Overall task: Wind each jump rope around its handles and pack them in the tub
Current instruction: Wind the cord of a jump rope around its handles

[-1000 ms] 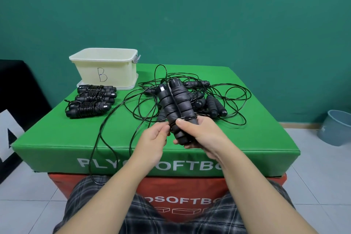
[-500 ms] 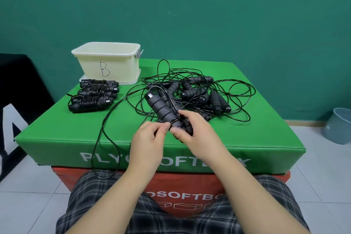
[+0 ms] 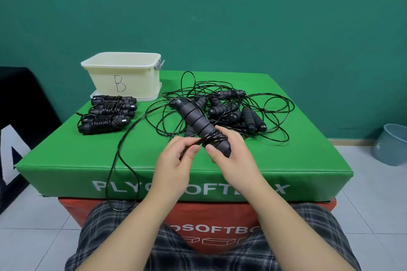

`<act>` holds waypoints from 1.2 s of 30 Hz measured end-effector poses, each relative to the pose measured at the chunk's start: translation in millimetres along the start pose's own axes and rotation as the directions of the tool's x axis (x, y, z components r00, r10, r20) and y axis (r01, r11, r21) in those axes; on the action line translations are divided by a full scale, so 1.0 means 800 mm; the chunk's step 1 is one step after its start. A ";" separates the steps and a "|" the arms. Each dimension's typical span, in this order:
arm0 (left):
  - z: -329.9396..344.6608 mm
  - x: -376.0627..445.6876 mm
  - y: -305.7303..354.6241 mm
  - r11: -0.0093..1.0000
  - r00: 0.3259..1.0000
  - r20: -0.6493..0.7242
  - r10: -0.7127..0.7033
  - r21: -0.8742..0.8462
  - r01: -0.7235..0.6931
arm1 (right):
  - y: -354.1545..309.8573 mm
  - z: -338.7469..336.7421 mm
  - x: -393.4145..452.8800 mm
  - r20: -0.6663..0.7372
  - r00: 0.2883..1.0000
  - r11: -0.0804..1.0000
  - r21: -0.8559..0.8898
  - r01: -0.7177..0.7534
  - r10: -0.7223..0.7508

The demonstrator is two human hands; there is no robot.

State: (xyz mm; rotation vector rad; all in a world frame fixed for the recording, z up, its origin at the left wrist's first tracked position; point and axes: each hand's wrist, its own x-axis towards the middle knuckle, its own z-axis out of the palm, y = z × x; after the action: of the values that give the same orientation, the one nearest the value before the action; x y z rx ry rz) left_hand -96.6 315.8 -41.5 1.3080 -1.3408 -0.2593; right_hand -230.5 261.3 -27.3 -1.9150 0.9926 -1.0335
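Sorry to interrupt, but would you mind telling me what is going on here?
A seated person is winding a jump rope. The right hand grips the paired handles, and the left hand pinches the cord beside the first few turns. Three wound ropes lie in front of the cream tub. A tangle of unwound ropes waits on the green box.

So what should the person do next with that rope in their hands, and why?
Probably pass another loop of cord round the handles. Only a few turns sit near the end held by the right hand, the left hand pinches the cord beside them, and a long slack stretch hangs off the green box.
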 end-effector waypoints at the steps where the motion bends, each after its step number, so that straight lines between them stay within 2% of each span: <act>1: 0.000 0.000 -0.001 0.997 0.998 -0.011 -0.054 -0.050 0.053 | -0.003 0.002 -0.001 -0.003 1.000 0.997 0.068 -0.021 0.021; 5: 0.004 0.003 -0.006 0.949 0.962 -0.025 -0.271 -0.172 0.263 | -0.010 0.005 -0.002 0.080 0.993 0.926 0.363 -0.106 0.083; 7: 0.001 0.006 -0.008 0.905 0.931 0.057 -0.359 -0.220 0.363 | -0.011 0.006 -0.005 0.105 0.991 0.877 0.463 -0.127 0.088; 10: -0.005 0.005 -0.009 0.865 0.877 0.218 -0.428 -0.183 0.467 | -0.011 0.007 -0.006 0.109 0.988 0.841 0.519 -0.151 0.110; 12: -0.008 0.004 -0.006 0.863 0.877 0.201 -0.437 -0.181 0.472 | -0.012 0.006 -0.004 0.087 0.989 0.872 0.467 -0.146 0.119; 14: -0.007 0.004 0.000 0.874 0.890 0.115 -0.442 -0.169 0.456 | -0.012 0.006 -0.002 0.023 0.997 0.935 0.347 -0.074 0.070; 17: -0.003 0.002 0.010 0.903 0.909 0.021 -0.416 -0.108 0.415 | -0.011 0.007 -0.002 -0.093 0.989 0.989 0.080 0.123 -0.115; 20: -0.003 0.002 0.016 0.915 0.916 -0.041 -0.400 -0.075 0.396 | -0.005 0.005 -0.002 -0.107 0.953 0.957 -0.095 0.273 -0.283; 27: -0.008 0.006 0.025 0.949 0.934 -0.176 -0.310 -0.003 0.314 | -0.008 0.004 -0.003 0.104 0.958 0.920 -0.270 0.285 -0.267; 31: -0.005 0.001 0.024 0.975 0.967 -0.141 -0.213 0.025 0.219 | -0.013 0.003 -0.003 0.054 0.975 0.914 -0.342 0.220 -0.215; 33: -0.004 0.002 0.023 0.980 0.975 -0.105 -0.198 -0.007 0.198 | -0.014 0.002 -0.004 -0.001 0.978 0.928 -0.314 0.199 -0.210; 36: -0.007 0.006 0.019 0.992 0.992 -0.036 -0.123 -0.028 0.122 | -0.013 0.000 -0.003 -0.030 0.995 0.972 -0.218 0.090 -0.099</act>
State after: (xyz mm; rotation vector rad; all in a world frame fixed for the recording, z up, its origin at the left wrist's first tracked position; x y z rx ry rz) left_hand -98.5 320.4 -25.6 1.3693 -1.2233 -0.3344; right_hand -228.2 267.8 -19.3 -2.1437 1.0831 -1.0587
